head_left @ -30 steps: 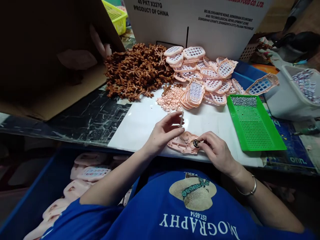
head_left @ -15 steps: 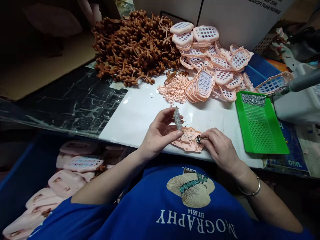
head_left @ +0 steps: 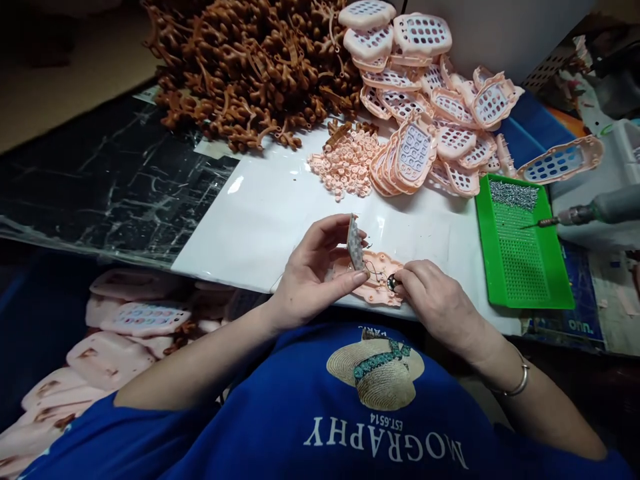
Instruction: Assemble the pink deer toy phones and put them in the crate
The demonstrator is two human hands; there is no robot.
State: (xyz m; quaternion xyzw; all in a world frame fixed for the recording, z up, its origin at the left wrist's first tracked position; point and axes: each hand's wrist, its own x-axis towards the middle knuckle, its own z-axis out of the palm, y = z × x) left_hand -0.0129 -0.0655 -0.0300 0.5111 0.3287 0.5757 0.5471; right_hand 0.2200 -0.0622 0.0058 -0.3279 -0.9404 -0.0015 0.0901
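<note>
My left hand (head_left: 313, 273) grips a grey keypad board (head_left: 355, 243) by its edges, tilted on end above a pink plastic shell (head_left: 377, 293). Thin wires (head_left: 373, 270) run from the board into the shell, which lies open side up at the table's front edge. Between the fingertips of my right hand (head_left: 433, 290) is a small round dark speaker (head_left: 391, 283), held at the right end of the shell. Those fingers partly cover the speaker, so I cannot tell whether it is seated.
Brown plastic parts (head_left: 250, 73) are heaped at the back, beside small pink pieces (head_left: 345, 163) and stacked pink shells (head_left: 413, 157). A green tray (head_left: 530, 280) holds screws (head_left: 513, 195); an electric screwdriver (head_left: 595, 210) points over it. Finished-looking pink shells (head_left: 107, 357) fill a bin at lower left.
The view has shifted a little forward and down. My right hand has brought the speaker slightly left over the shell; my left hand still holds the board upright. The screwdriver now appears lower.
</note>
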